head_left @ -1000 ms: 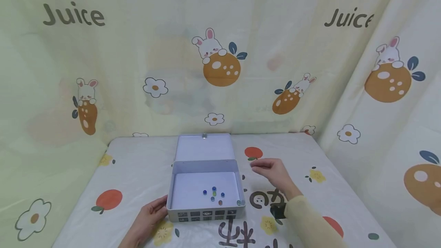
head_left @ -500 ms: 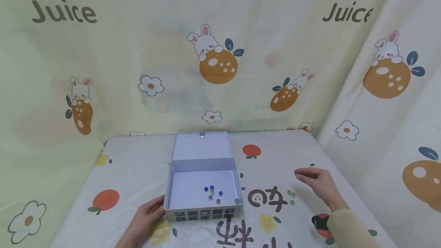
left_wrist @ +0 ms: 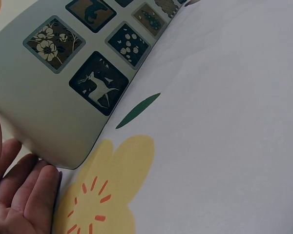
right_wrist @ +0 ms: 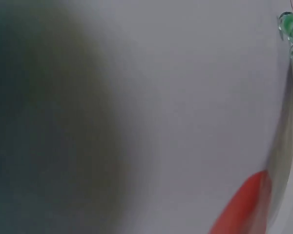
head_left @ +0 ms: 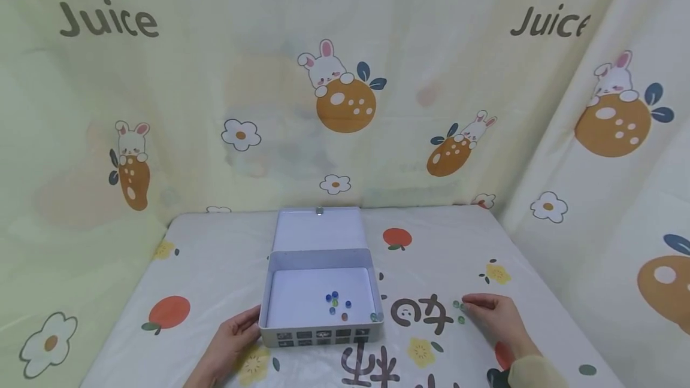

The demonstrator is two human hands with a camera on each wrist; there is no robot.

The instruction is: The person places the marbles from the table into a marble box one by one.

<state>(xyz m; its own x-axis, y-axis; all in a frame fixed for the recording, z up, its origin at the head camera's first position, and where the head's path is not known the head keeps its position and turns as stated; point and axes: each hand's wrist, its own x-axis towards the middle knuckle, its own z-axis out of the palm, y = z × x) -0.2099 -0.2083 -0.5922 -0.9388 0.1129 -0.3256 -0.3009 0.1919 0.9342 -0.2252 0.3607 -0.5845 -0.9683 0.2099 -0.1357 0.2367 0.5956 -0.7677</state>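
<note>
An open-lidded tin box (head_left: pixel 323 338) with small square pictures on its front stands on the cloth. Several glass marbles, including a blue marble (head_left: pixel 348 304), lie on its white floor. My left hand (head_left: pixel 233 336) rests beside the front left corner, its fingertips (left_wrist: pixel 50 176) touching the box's lower side in the left wrist view. To the right of the box, my right hand (head_left: pixel 498 316) has thumb and forefinger around a green marble (head_left: pixel 462 307). Two more green marbles lie right by it, one nearer me (head_left: pixel 460 320). The right wrist view shows green marbles (right_wrist: pixel 290 24) at its edge.
The raised lid (head_left: pixel 320 229) leans back behind the box. A printed cloth (head_left: pixel 210 256) covers the table, with fruit, flowers and dark lettering. A patterned curtain (head_left: pixel 409 154) hangs behind and at both sides.
My right hand has moved from beside the box out to the right and down to the green marbles. One blue marble has rolled right in the box. My left hand stays at the corner.
</note>
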